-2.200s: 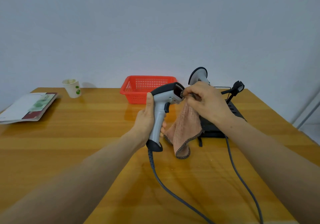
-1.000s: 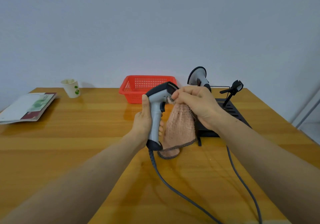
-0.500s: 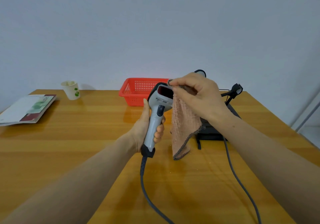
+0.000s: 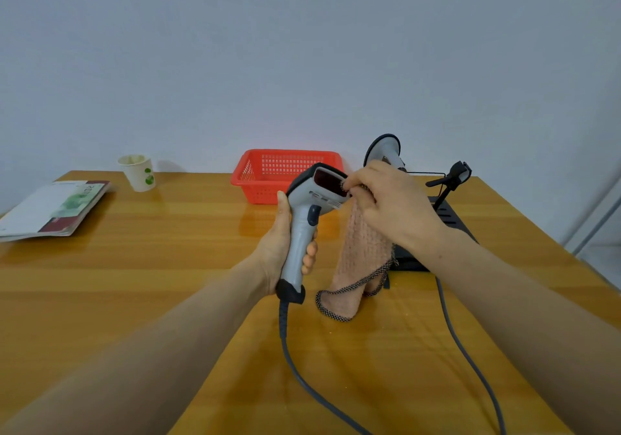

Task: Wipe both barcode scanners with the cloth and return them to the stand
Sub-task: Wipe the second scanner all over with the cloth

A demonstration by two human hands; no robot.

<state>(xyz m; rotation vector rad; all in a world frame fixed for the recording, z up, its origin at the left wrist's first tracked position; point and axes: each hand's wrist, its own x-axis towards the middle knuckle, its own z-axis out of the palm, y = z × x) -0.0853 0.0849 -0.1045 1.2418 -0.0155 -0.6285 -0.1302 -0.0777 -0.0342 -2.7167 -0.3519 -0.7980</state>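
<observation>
Wiping a scanner (image 4: 302, 229) with the cloth (image 4: 363, 256).
Gripping its handle in the left hand (image 4: 279, 249), pinching the cloth at its red window with the right hand (image 4: 393, 209), leaving the other scanner (image 4: 386, 152) on the stand (image 4: 450, 219).

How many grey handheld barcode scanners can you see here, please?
2: one grey corded scanner stands gripped in the left hand; the second grey scanner sits on the black stand behind the right hand, partly hidden.

No legible text found, cover print on booklet (image 4: 53, 207) left of paper cup (image 4: 137, 172) blurred, cup's green emblem unreadable.
</observation>
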